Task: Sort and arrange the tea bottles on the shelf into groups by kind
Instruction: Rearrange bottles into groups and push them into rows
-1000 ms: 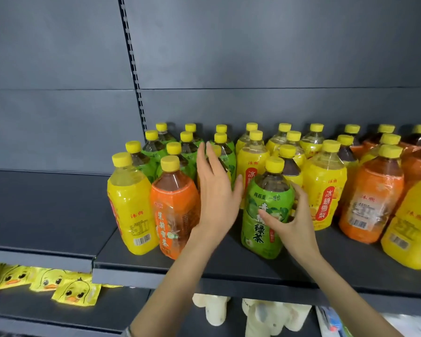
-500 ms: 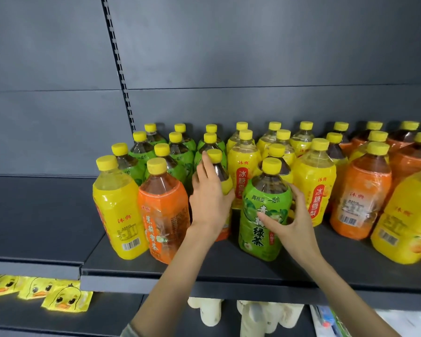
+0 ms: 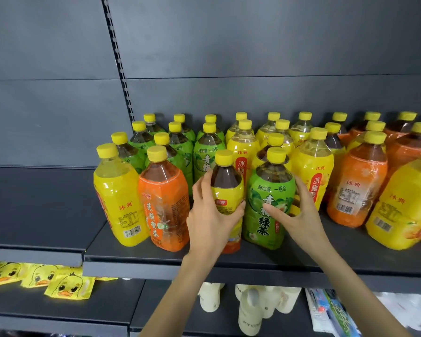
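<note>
Hands apart at the shelf (image 3: 338, 250) front — our left hand (image 3: 210, 217) wraps the yellow-label bottle (image 3: 227, 183), our right hand (image 3: 300, 216) clasps the green tea bottle (image 3: 265, 224) just beside it. Both stand upright; the green group (image 3: 181, 148) lies back-left, nearer our left hand.

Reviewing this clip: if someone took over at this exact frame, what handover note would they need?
Left hand grips a dark-tea bottle with a yellow label at the shelf front; right hand holds a green-label bottle beside it.
Done: green group back left, yellow group centre back, orange group right.
Left: place both held bottles; the front-left yellow bottle, orange bottle and front-right yellow bottle stand outside their groups.
</note>
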`<move>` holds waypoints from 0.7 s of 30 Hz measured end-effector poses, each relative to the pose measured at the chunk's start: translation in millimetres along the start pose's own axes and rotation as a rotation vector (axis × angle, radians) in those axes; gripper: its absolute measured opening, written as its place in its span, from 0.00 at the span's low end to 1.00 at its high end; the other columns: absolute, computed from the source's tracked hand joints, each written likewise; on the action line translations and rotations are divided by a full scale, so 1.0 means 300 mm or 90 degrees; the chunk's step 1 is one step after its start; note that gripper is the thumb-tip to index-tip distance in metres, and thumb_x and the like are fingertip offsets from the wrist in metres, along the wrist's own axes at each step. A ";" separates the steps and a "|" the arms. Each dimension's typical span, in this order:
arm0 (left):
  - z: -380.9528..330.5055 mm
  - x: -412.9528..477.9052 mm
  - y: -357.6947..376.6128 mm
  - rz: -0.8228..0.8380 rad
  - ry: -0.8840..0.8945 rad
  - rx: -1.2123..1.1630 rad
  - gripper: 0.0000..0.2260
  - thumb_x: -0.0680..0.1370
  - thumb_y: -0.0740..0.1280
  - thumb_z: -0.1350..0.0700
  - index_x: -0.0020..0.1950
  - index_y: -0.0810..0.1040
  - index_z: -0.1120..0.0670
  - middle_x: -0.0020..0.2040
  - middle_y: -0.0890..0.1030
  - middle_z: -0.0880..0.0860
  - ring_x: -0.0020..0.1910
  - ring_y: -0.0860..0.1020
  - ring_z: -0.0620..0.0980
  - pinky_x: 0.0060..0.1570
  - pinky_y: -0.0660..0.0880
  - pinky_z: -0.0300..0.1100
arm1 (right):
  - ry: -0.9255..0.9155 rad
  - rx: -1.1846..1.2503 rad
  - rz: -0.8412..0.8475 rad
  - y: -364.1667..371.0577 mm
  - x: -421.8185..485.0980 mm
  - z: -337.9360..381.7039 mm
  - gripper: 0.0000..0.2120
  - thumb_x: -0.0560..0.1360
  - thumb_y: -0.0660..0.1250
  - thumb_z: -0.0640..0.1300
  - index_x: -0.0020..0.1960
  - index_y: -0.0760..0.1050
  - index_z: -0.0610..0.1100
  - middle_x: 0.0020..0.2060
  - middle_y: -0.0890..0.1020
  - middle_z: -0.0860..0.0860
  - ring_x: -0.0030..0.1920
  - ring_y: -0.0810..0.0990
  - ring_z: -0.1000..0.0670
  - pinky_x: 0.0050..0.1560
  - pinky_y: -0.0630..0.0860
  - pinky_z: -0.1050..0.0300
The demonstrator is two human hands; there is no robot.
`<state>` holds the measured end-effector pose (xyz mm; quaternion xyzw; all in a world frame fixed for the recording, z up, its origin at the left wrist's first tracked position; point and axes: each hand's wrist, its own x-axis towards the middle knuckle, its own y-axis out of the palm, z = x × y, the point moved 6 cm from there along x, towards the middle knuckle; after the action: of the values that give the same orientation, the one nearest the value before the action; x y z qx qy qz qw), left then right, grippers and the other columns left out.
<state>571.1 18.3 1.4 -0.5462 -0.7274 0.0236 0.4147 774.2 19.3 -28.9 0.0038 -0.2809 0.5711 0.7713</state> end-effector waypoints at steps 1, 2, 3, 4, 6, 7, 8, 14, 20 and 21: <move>0.006 -0.015 -0.018 -0.008 0.009 -0.015 0.37 0.69 0.73 0.43 0.73 0.60 0.50 0.68 0.69 0.49 0.63 0.71 0.47 0.51 0.71 0.40 | 0.000 0.000 0.005 0.002 -0.003 0.003 0.46 0.61 0.73 0.64 0.73 0.57 0.55 0.69 0.67 0.53 0.68 0.67 0.56 0.64 0.70 0.56; 0.011 -0.034 -0.039 -0.016 0.017 -0.032 0.37 0.68 0.73 0.42 0.72 0.61 0.48 0.67 0.70 0.49 0.62 0.70 0.45 0.52 0.71 0.38 | 0.002 0.001 0.010 0.006 -0.006 0.010 0.46 0.60 0.73 0.62 0.73 0.57 0.55 0.69 0.67 0.54 0.67 0.66 0.57 0.63 0.70 0.59; 0.017 -0.055 -0.060 -0.023 0.027 -0.046 0.37 0.68 0.72 0.41 0.72 0.61 0.47 0.66 0.71 0.48 0.62 0.70 0.43 0.53 0.70 0.36 | 0.003 0.008 0.016 0.011 -0.009 0.018 0.46 0.60 0.74 0.60 0.72 0.57 0.55 0.68 0.67 0.55 0.66 0.67 0.60 0.61 0.69 0.64; 0.023 -0.075 -0.080 -0.027 0.037 -0.057 0.36 0.67 0.70 0.39 0.71 0.61 0.45 0.66 0.71 0.47 0.62 0.70 0.42 0.55 0.69 0.33 | 0.009 0.025 0.022 0.019 -0.011 0.023 0.44 0.60 0.74 0.57 0.71 0.57 0.57 0.66 0.68 0.57 0.63 0.68 0.65 0.59 0.68 0.67; 0.038 -0.109 -0.122 -0.038 0.045 -0.070 0.35 0.67 0.69 0.38 0.70 0.61 0.43 0.66 0.71 0.45 0.63 0.70 0.40 0.57 0.65 0.26 | 0.024 0.070 0.039 0.045 -0.013 0.027 0.42 0.60 0.74 0.54 0.68 0.56 0.60 0.61 0.69 0.63 0.58 0.69 0.71 0.58 0.70 0.67; 0.046 -0.122 -0.142 -0.045 0.045 -0.076 0.35 0.66 0.69 0.38 0.70 0.61 0.42 0.66 0.71 0.45 0.64 0.69 0.39 0.58 0.64 0.24 | 0.029 0.084 0.048 0.065 -0.012 0.028 0.41 0.60 0.74 0.54 0.67 0.56 0.61 0.60 0.69 0.66 0.58 0.70 0.70 0.58 0.71 0.64; 0.053 -0.131 -0.162 -0.054 0.044 -0.084 0.35 0.66 0.70 0.38 0.70 0.62 0.42 0.66 0.72 0.44 0.64 0.69 0.39 0.59 0.64 0.24 | 0.026 0.089 0.054 0.087 -0.008 0.034 0.40 0.60 0.74 0.54 0.66 0.57 0.62 0.60 0.68 0.67 0.60 0.71 0.67 0.59 0.71 0.63; 0.081 -0.135 -0.254 -0.093 0.024 -0.113 0.36 0.65 0.72 0.38 0.70 0.62 0.41 0.64 0.70 0.37 0.64 0.69 0.36 0.60 0.66 0.26 | 0.007 0.074 0.117 0.273 0.078 0.058 0.41 0.64 0.74 0.53 0.71 0.56 0.54 0.64 0.70 0.57 0.64 0.70 0.60 0.63 0.70 0.62; 0.119 -0.157 -0.275 -0.094 0.003 -0.117 0.38 0.64 0.72 0.39 0.71 0.63 0.43 0.65 0.72 0.42 0.65 0.70 0.40 0.61 0.71 0.36 | 0.011 0.061 0.151 0.410 0.187 0.069 0.43 0.67 0.74 0.51 0.74 0.54 0.47 0.69 0.68 0.48 0.67 0.66 0.53 0.69 0.65 0.51; 0.127 -0.163 -0.275 -0.092 -0.003 -0.116 0.38 0.64 0.72 0.38 0.71 0.63 0.43 0.66 0.72 0.43 0.65 0.70 0.41 0.61 0.72 0.40 | 0.014 0.049 0.148 0.423 0.201 0.065 0.44 0.66 0.74 0.53 0.74 0.54 0.47 0.70 0.66 0.46 0.69 0.65 0.50 0.70 0.65 0.48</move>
<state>486.3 -38.6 -11.5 -0.5276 -0.7650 -0.0716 0.3623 665.1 110.2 -26.1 -0.0056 -0.2487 0.6668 0.7025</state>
